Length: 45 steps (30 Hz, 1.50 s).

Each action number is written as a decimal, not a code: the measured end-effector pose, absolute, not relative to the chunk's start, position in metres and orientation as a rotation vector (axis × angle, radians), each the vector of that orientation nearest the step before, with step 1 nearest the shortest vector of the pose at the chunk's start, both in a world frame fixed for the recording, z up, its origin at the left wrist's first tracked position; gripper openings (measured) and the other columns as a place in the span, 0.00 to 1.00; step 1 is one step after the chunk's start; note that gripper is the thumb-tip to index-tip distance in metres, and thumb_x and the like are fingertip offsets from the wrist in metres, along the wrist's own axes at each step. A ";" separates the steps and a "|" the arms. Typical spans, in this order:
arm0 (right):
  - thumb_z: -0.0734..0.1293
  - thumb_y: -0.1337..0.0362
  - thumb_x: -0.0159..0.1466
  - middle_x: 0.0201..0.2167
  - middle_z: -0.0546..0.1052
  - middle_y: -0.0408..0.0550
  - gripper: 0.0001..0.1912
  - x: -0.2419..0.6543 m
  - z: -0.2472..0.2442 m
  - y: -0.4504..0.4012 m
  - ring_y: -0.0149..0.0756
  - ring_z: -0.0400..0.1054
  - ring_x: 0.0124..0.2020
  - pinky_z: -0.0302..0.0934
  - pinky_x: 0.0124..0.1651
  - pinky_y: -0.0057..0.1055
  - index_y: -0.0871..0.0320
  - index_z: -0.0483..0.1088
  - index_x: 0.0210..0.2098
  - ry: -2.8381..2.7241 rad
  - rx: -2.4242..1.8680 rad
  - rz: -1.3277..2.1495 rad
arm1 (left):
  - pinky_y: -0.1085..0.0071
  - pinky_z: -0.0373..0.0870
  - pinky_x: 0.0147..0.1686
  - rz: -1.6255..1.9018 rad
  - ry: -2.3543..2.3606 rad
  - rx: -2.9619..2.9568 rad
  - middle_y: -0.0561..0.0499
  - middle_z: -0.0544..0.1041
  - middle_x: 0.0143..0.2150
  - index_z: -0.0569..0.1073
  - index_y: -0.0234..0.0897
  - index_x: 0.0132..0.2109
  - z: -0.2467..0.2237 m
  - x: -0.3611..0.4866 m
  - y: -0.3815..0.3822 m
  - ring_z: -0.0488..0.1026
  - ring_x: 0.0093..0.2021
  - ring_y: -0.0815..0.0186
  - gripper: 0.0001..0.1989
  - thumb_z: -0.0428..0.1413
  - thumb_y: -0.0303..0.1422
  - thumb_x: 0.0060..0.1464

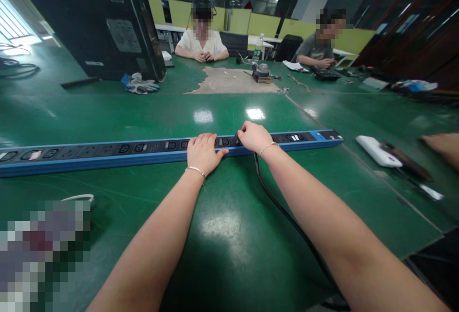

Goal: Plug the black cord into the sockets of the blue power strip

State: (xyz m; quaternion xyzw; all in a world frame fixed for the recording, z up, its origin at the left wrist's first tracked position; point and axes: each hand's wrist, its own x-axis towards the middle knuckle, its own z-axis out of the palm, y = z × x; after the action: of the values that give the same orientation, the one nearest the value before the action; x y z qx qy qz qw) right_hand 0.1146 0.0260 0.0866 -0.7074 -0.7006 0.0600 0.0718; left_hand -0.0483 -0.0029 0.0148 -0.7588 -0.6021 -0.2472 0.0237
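A long blue power strip (161,158) with a black face and several sockets lies across the green table, reaching past the left edge of view. My left hand (204,153) rests over its middle, fingers across the top and thumb along the near side, holding it. To the right of it, my right hand (255,136) is closed around a black plug (238,138) at the strip's sockets. Whether the plug sits inside a socket is hidden by the fingers. A black cable (278,199) drops from under this hand and runs toward me beneath the right forearm.
A black computer case (118,29) stands at the back left, beside work gloves (139,83). Two people sit across the table, near a water bottle (258,48). To the right lies a white device (378,151); a blurred object (43,250) is at front left.
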 end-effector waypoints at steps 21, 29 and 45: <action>0.52 0.62 0.64 0.36 0.76 0.58 0.15 0.093 0.068 0.008 0.47 0.73 0.38 0.64 0.40 0.39 0.58 0.63 0.46 -2.109 -2.140 0.052 | 0.56 0.52 0.59 -0.620 -1.905 -2.315 0.39 0.67 0.60 0.61 0.32 0.61 0.018 -0.070 -0.005 0.60 0.61 0.54 0.34 0.48 0.51 0.54; 0.55 0.60 0.63 0.38 0.76 0.60 0.16 0.100 0.070 0.012 0.49 0.73 0.40 0.64 0.41 0.40 0.60 0.65 0.46 -2.095 -2.120 0.095 | 0.56 0.50 0.59 -0.532 -1.974 -2.177 0.42 0.67 0.60 0.62 0.39 0.60 0.016 -0.130 -0.018 0.59 0.61 0.53 0.34 0.49 0.54 0.52; 0.58 0.59 0.63 0.37 0.76 0.59 0.16 0.108 0.124 0.010 0.47 0.71 0.42 0.62 0.44 0.42 0.63 0.68 0.44 -1.819 -1.982 -0.091 | 0.56 0.50 0.58 -0.606 -1.967 -2.185 0.43 0.68 0.59 0.63 0.40 0.59 0.014 -0.128 -0.016 0.60 0.60 0.54 0.34 0.53 0.54 0.49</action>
State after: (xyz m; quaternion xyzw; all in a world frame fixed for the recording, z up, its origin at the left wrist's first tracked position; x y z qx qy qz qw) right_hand 0.1076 0.0102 0.1238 -0.7178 -0.6588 -0.0331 0.2228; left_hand -0.1278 -0.0165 0.0140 -0.7260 -0.6538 -0.2015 0.0699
